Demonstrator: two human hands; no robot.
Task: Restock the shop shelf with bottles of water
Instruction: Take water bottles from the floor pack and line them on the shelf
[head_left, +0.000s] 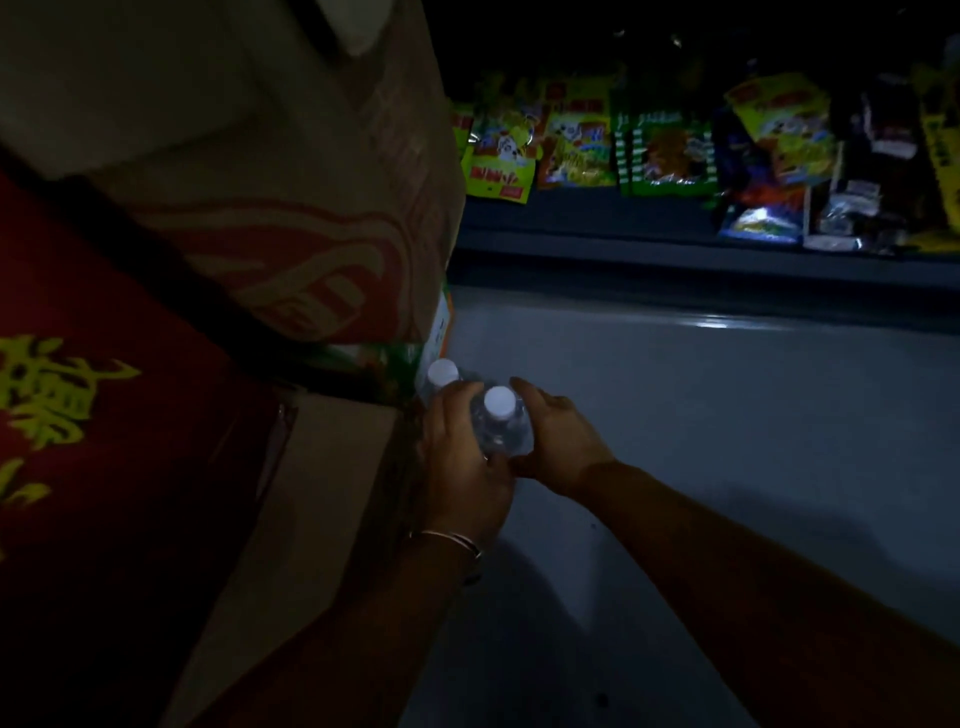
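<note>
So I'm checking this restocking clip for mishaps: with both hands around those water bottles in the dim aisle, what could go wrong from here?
1. The left hand and right hand press two bottles between them; neither grip wraps a bottle fully, so one might slip.
2. The stacked cartons lean close beside the hands, and an elbow could knock them.
3. Lighting is dim, so placement may be misjudged.

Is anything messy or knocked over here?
Nothing looks spilled or broken. Both bottles stand upright on the shelf: one bottle between the left hand and right hand, the other bottle behind it. The snack packets on the far shelf lean unevenly, a bit untidy.
</note>
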